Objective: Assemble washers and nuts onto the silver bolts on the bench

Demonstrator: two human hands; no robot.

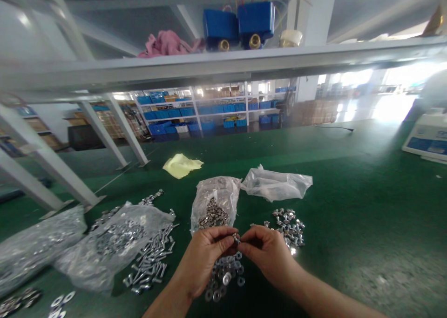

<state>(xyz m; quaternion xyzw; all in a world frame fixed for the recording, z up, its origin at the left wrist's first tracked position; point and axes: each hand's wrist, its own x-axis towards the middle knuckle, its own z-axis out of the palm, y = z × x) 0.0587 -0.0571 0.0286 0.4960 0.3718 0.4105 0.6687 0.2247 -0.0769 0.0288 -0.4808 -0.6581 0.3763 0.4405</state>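
Observation:
My left hand and my right hand meet over the bench, both closed in a pinch. Between their fingertips is a small shiny metal fastener, partly covered by the fingers; its exact shape is too small to make out. Loose flat washers lie just below the hands. Behind the left hand stands an open clear plastic bag of small metal parts. To the right of my right hand is a heap of small shiny fasteners. Loose bolts are spread to the left of my left hand.
Plastic bags of metal parts lie on the left of the green bench. Farther back are a yellow scrap and a crumpled clear bag. A shelf with blue boxed devices spans above; a white container stands right.

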